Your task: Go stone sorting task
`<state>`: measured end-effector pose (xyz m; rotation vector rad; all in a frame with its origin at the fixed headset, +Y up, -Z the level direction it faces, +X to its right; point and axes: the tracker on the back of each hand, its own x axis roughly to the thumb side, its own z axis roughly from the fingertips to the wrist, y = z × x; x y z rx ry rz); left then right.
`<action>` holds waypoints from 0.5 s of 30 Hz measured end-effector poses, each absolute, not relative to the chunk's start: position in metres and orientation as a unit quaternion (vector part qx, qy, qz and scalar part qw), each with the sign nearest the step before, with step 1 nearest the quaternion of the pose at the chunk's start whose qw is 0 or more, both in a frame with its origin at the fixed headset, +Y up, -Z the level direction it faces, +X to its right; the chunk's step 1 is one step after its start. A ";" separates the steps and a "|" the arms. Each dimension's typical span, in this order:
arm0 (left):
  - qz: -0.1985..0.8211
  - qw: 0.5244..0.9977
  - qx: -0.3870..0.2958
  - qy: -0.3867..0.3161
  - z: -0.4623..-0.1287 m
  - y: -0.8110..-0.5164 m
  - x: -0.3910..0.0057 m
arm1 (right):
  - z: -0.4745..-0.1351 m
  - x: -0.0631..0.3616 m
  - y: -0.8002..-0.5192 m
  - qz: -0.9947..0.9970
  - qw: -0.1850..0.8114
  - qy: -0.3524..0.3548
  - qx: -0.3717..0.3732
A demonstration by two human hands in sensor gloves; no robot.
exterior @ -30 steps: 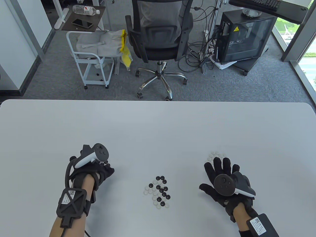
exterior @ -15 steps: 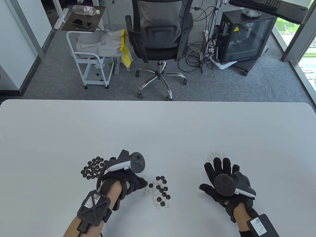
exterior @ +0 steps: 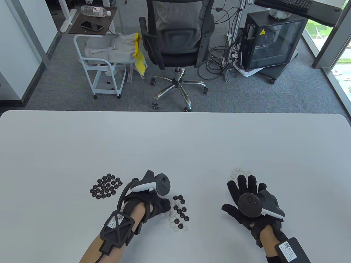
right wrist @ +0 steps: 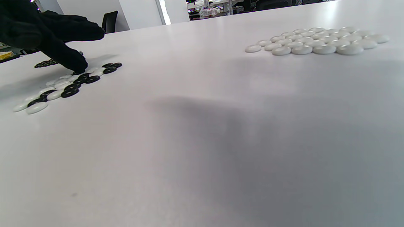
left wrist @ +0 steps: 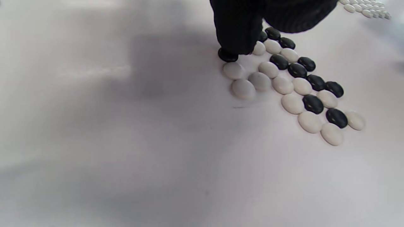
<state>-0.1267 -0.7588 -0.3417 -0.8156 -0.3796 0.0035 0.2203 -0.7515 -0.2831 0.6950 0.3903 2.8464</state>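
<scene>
Mid-sort: left hand [exterior: 153, 204] is down at the left edge of the mixed stones [exterior: 178, 212] mid-surface, fingertip [left wrist: 235, 44] on a black stone [left wrist: 228, 56], grip unclear; right hand [exterior: 246, 200] lies flat, fingers spread, holding nothing, just short of the white pile [exterior: 240, 172]. Next, probably: slide or lift that stone to the black pile [exterior: 105, 185] on the left without dragging the white stones touching it. The mixed patch runs long near-to-far; the stones are round, no heading.

On the white table [exterior: 175, 142], the left hand [exterior: 153, 204] reaches fingers-down onto the left edge of the mixed stones [exterior: 178, 212]. Sorted black stones [exterior: 105, 186] lie to its left. The right hand [exterior: 246, 200] lies flat, fingers spread, touching the white stones [exterior: 240, 172].
</scene>
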 end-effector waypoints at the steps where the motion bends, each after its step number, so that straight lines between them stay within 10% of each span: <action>1: 0.002 0.903 -0.394 -0.170 -0.345 -0.758 -0.134 | -0.283 0.220 -0.752 0.959 0.093 0.131 0.234; 15: 0.042 0.919 -0.392 0.001 -0.369 -0.757 -0.238 | -0.283 0.221 -0.752 0.958 0.092 0.138 0.232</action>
